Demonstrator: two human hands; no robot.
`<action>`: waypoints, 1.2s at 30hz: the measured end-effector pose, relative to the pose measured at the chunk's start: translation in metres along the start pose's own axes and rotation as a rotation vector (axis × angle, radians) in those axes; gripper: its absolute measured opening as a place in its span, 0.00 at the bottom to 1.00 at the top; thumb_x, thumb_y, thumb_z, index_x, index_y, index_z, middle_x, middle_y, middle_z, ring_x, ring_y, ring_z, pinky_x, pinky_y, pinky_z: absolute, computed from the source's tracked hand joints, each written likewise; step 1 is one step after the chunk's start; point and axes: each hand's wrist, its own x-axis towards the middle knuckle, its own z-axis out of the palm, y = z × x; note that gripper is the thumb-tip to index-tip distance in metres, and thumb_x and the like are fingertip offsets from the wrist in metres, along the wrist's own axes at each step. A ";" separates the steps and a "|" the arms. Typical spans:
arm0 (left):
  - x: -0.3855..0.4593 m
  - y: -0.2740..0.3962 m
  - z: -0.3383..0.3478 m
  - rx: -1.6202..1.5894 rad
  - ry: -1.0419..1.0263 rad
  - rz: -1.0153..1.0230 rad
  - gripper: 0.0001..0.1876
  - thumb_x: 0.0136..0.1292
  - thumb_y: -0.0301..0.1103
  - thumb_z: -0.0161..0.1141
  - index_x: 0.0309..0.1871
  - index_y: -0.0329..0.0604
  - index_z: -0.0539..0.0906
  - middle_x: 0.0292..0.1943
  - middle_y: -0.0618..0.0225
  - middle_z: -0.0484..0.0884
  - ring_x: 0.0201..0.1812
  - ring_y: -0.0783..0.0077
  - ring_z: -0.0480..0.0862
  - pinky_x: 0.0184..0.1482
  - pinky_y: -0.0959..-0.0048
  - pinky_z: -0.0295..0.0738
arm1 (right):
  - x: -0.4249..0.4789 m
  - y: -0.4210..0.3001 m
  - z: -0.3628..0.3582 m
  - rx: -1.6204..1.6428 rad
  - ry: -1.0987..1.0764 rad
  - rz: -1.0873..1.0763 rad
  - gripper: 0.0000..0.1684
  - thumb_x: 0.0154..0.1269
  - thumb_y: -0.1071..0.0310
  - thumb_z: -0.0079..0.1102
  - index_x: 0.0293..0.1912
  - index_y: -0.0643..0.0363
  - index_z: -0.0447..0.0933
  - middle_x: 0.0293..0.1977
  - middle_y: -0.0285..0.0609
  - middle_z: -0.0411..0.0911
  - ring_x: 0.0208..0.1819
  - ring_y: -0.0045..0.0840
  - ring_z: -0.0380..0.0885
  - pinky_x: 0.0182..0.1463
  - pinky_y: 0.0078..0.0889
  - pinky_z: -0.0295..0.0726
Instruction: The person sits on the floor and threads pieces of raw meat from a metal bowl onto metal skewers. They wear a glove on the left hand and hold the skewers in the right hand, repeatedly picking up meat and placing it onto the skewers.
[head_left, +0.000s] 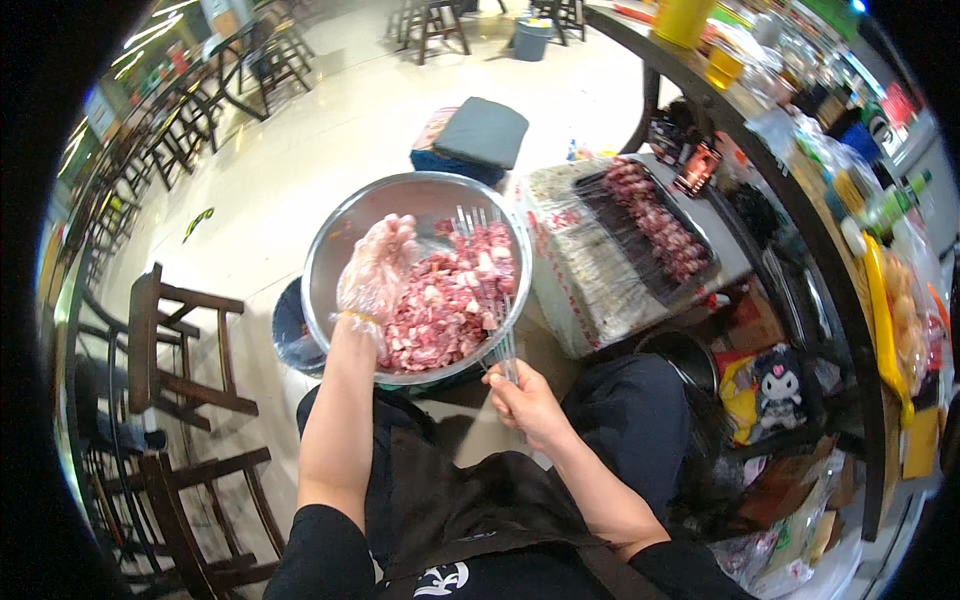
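Observation:
A large steel bowl (322, 225) in front of me holds a heap of raw, cut meat (431, 322). My left hand (379, 259), in a clear plastic glove with a yellow band at the wrist, is inside the bowl at the meat's left side; whether its fingers hold anything is unclear. Below the bowl's right rim, my bare right hand (525, 401) grips the ends of several metal skewers (506, 341). Meat threaded on skewers (491, 259) lies along the right side of the bowl, with bare tips pointing up. Right of the bowl, a black tray (619, 232) holds a row of meat skewers (660, 217).
The tray rests on a white foam box (562, 300). Beyond the bowl stands a grey-topped box or stool (484, 131). A bin (289, 330) is at the bowl's left. Wooden stools (191, 337) stand further left, and a cluttered wooden counter (817, 187) curves along the right.

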 end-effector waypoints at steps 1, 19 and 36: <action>0.000 0.003 0.000 -0.015 0.015 -0.017 0.08 0.69 0.26 0.56 0.48 0.32 0.78 0.47 0.52 0.81 0.43 0.67 0.83 0.48 0.72 0.83 | 0.001 -0.001 0.003 0.015 -0.010 -0.004 0.06 0.74 0.66 0.50 0.43 0.58 0.70 0.18 0.28 0.63 0.15 0.09 0.54 0.17 0.16 0.52; -0.008 -0.017 0.013 -0.001 0.049 -0.055 0.09 0.70 0.23 0.51 0.51 0.30 0.74 0.50 0.48 0.78 0.51 0.59 0.81 0.52 0.67 0.82 | -0.001 -0.006 0.007 0.173 -0.066 0.009 0.07 0.75 0.66 0.47 0.43 0.60 0.68 0.19 0.30 0.63 0.15 0.10 0.55 0.16 0.16 0.52; -0.008 -0.011 0.012 -0.080 0.033 0.019 0.11 0.72 0.27 0.51 0.53 0.32 0.75 0.50 0.53 0.80 0.42 0.70 0.81 0.45 0.75 0.82 | 0.001 -0.001 0.003 0.091 -0.054 0.024 0.07 0.75 0.65 0.47 0.42 0.59 0.69 0.19 0.29 0.64 0.15 0.10 0.55 0.16 0.15 0.52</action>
